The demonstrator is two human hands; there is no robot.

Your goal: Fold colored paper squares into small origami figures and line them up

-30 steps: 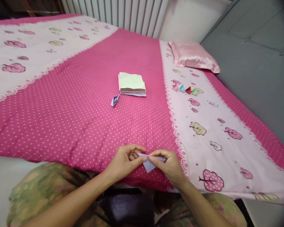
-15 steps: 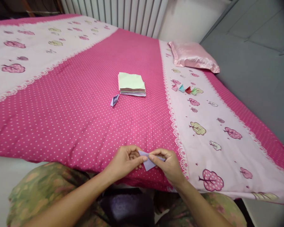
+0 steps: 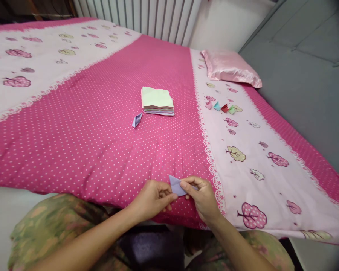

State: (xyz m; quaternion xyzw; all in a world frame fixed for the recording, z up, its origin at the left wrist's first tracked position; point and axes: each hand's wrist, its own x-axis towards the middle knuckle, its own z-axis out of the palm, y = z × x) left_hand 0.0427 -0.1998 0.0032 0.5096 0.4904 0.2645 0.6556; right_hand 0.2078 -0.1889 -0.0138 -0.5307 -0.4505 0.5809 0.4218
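A small folded lilac paper [image 3: 176, 186] is pinched between my two hands at the near edge of the bed [image 3: 101, 124]. My left hand [image 3: 154, 197] grips its lower left corner with fingertips. My right hand [image 3: 203, 197] holds its right side between thumb and fingers. A finished lilac paper boat [image 3: 137, 120] lies farther up on the dotted pink cover. Just behind the boat sits a stack of coloured paper squares [image 3: 157, 100] with a pale green sheet on top.
Several small folded paper pieces [image 3: 222, 107] in pink, blue, red and green lie in a row on the pale pink strip at right. A satin pink pillow [image 3: 231, 67] lies at the head. A grey padded headboard [image 3: 305, 75] rises on the right.
The lilac paper has been turned and lifted slightly; its point now sticks up left instead of down. My left hand slid lower along it; my right hand stayed put.
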